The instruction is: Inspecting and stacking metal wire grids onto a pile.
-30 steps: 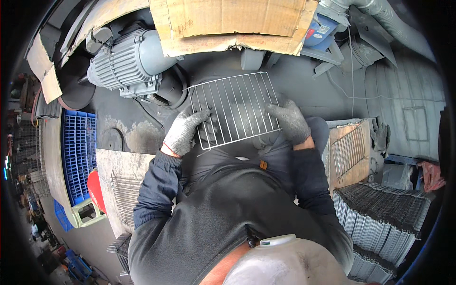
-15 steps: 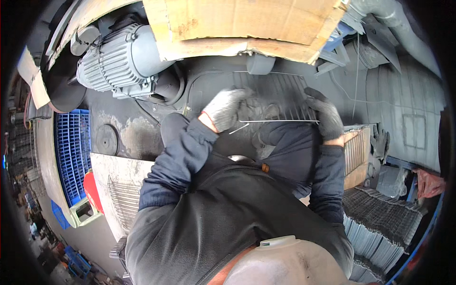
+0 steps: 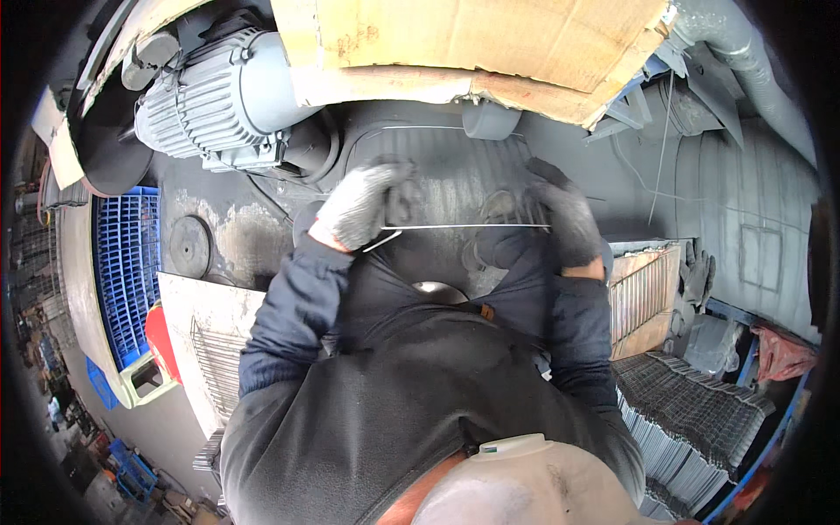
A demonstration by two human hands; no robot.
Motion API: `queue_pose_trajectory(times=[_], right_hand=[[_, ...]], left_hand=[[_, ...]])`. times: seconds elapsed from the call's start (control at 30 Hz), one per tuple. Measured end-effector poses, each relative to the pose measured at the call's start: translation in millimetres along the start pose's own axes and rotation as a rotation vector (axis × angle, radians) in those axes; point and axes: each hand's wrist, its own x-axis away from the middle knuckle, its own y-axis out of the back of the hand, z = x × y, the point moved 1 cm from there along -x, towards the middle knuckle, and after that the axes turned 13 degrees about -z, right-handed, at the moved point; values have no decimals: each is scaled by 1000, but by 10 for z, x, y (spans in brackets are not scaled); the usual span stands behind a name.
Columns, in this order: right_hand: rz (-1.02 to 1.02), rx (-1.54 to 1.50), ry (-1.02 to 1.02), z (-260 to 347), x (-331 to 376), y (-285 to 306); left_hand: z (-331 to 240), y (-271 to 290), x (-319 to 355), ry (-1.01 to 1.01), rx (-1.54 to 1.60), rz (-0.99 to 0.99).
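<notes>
A wire rack [image 3: 468,227] of thin parallel metal rods lies level in front of me, between my hands and over my knees. My left hand [image 3: 360,203], in a grey work glove, is closed at the rack's left side, its fingertips blurred. At the right side my right hand [image 3: 573,223], in a darker grey glove, is closed on the rack too. The rack's far edge comes close under a grey wheel-like part [image 3: 490,120]. Motion smears the rods, and a short bent wire end sticks out near my left hand.
A grey finned motor [image 3: 210,101] stands far left, beside a cardboard sheet [image 3: 481,39]. More racks are piled in a stack [image 3: 687,420] at right; one rack [image 3: 643,302] leans on cardboard. At left are a pale board [image 3: 179,306] bearing a rack and a blue crate [image 3: 129,271].
Both hands have moved left with the rack still between them. My left hand has shifted further than my right. The view has also shifted slightly.
</notes>
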Motion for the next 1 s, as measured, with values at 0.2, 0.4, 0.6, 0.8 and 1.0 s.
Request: queue_pose_trajectory(times=[0.2,0.4,0.6,0.8,1.0], right_hand=[[-17,183,241,23,-72,364],[-15,254,231,-80,-316,233],[-8,23,24,-119,-288,257],[-75,153,241,-138,211,423],[-105,12,254,-85,1056,419]], left_hand=[[146,-65,-313,-916,-893,190],[32,-138,-288,27,45,-18],[12,-220,-272,63,53,-18],[107,-145,105,43,-173,78],[183,-219,847,-150,-219,190]])
